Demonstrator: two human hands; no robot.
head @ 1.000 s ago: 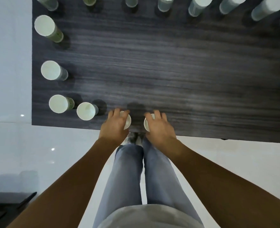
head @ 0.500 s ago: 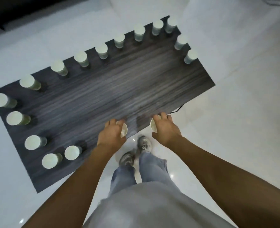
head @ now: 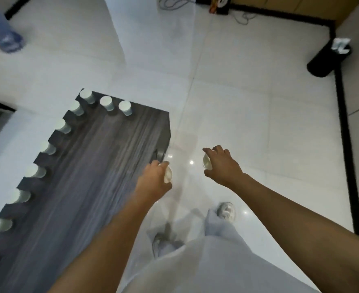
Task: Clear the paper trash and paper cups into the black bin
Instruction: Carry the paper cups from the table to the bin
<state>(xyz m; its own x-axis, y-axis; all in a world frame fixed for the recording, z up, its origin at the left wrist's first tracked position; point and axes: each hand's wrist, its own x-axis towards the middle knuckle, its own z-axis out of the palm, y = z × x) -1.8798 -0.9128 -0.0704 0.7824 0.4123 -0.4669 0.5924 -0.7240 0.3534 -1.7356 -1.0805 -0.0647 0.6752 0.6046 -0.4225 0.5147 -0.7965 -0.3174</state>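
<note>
I see both hands out over the floor, left hand (head: 155, 179) gripping a paper cup (head: 167, 174), right hand (head: 222, 166) gripping another cup (head: 206, 162).

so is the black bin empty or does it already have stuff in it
Not empty: crumpled white paper pokes out above the rim of the black bin. How full it is below that cannot be told.

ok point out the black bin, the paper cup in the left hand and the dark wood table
black cylindrical bin (head: 324, 60): head view, on its side wall
white paper cup in the left hand (head: 167, 174): head view, on its visible rim
dark wood-grain table (head: 102, 161): head view, on bare top
</note>
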